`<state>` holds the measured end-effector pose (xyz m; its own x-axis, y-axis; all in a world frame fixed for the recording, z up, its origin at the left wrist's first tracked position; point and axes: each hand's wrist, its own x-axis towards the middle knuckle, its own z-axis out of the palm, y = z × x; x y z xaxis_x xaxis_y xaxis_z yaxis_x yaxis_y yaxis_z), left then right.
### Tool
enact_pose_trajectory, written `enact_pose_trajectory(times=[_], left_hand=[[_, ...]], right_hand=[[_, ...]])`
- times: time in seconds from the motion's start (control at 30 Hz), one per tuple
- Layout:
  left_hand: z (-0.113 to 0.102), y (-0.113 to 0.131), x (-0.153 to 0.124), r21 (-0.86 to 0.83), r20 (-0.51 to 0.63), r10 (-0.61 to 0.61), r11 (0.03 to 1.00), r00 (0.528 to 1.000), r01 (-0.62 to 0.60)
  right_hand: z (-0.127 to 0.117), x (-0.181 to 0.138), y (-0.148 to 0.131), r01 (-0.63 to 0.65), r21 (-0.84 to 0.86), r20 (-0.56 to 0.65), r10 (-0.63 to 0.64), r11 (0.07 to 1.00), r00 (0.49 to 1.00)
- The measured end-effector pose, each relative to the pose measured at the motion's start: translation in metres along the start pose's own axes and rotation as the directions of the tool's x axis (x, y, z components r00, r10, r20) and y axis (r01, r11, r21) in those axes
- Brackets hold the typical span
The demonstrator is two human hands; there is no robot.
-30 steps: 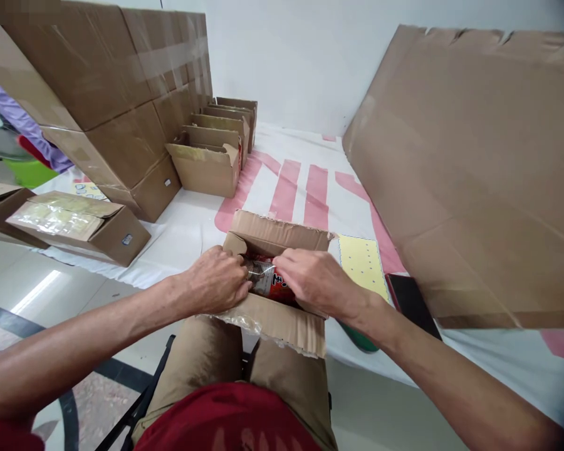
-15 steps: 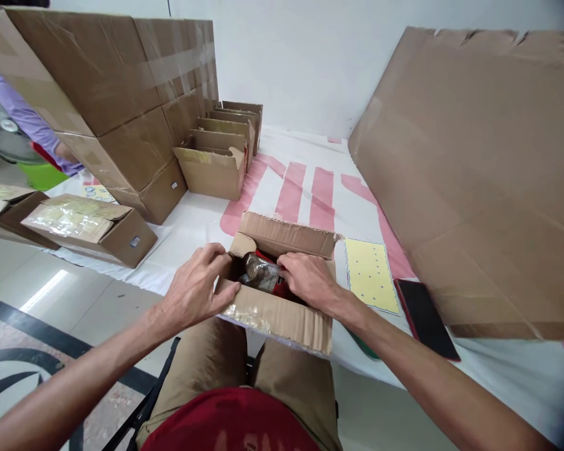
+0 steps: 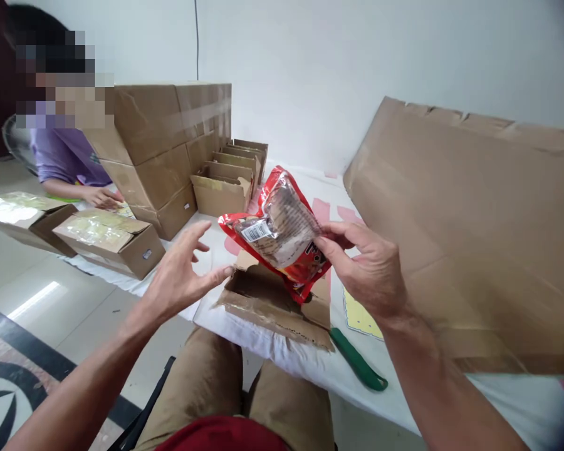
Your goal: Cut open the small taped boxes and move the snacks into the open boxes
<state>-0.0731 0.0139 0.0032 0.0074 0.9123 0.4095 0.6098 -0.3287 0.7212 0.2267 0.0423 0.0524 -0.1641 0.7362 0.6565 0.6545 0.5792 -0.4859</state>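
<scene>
A red snack packet [image 3: 286, 228] with a clear middle and a barcode label is pinched at its right edge by my right hand [image 3: 369, 269]. It hangs tilted above a small open cardboard box [image 3: 272, 316] at the table's front edge. My left hand [image 3: 183, 269] is open, fingers apart, left of the packet, its thumb by the box's left corner. How much else the box holds is hidden behind the packet.
A green-handled tool [image 3: 360, 360] and a yellow sheet [image 3: 360, 313] lie right of the box. A large cardboard piece [image 3: 474, 238] leans at right. Stacked boxes [image 3: 145, 150], open boxes [image 3: 223, 191] and two flapped boxes [image 3: 108, 238] stand left, near a person in purple [image 3: 66, 156].
My right hand has lifted the packet up out of the box. My left hand has let go of the box and spread its fingers. The view has tilted up, showing the other person.
</scene>
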Motion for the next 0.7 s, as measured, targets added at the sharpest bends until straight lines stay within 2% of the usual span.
enact_pose_trajectory(times=[0.07,0.13,0.23,0.3,0.37,0.4,0.43,0.47,0.5,0.57,0.6,0.63,0.7], left_hand=[[-0.007,0.011,0.015,-0.338,0.122,-0.027,0.939,0.992,0.067],[-0.005,0.018,0.029,-0.567,0.218,-0.053,0.806,0.975,0.17],[0.006,0.019,0.044,-0.712,0.217,-0.124,0.658,0.968,0.244],[0.012,0.016,0.05,-0.78,0.173,-0.186,0.574,0.967,0.25],[0.014,0.012,0.053,-0.836,0.135,-0.245,0.493,0.96,0.243],[0.014,0.011,0.054,-0.855,0.122,-0.265,0.461,0.957,0.237],[0.013,0.01,0.054,-0.87,0.112,-0.277,0.437,0.954,0.229],[0.012,0.01,0.055,-0.878,0.105,-0.281,0.424,0.954,0.221],[0.011,0.01,0.056,-0.883,0.099,-0.278,0.418,0.955,0.213],[0.011,0.012,0.059,-0.885,0.088,-0.261,0.422,0.961,0.196],[0.011,0.014,0.061,-0.884,0.078,-0.251,0.43,0.965,0.184],[0.012,0.016,0.064,-0.882,0.065,-0.24,0.441,0.969,0.169],[0.011,0.022,0.073,-0.874,0.035,-0.209,0.468,0.977,0.131]], right_hand=[[-0.001,0.015,-0.01,0.081,-0.04,0.057,-0.078,0.996,0.995],[0.002,0.029,-0.021,0.192,-0.106,0.123,-0.179,0.976,0.976],[0.003,0.043,-0.032,0.32,-0.167,0.174,-0.291,0.933,0.941],[-0.002,0.045,-0.031,0.326,-0.185,0.077,-0.317,0.927,0.945],[-0.007,0.04,-0.023,0.234,-0.158,-0.106,-0.252,0.959,0.962],[-0.009,0.037,-0.017,0.15,-0.099,-0.164,-0.165,0.984,0.973],[-0.01,0.033,-0.01,0.05,-0.003,-0.165,-0.05,0.999,0.985],[-0.009,0.029,-0.004,-0.057,0.117,-0.105,0.069,0.991,0.992],[-0.006,0.027,0.0,-0.16,0.243,0.012,0.162,0.957,0.987],[0.004,0.025,0.004,-0.32,0.44,0.272,0.215,0.839,0.938],[0.011,0.026,0.003,-0.363,0.505,0.342,0.204,0.783,0.917],[0.018,0.029,0.002,-0.38,0.553,0.362,0.197,0.741,0.911],[0.03,0.038,0.0,-0.364,0.62,0.299,0.22,0.695,0.929]])
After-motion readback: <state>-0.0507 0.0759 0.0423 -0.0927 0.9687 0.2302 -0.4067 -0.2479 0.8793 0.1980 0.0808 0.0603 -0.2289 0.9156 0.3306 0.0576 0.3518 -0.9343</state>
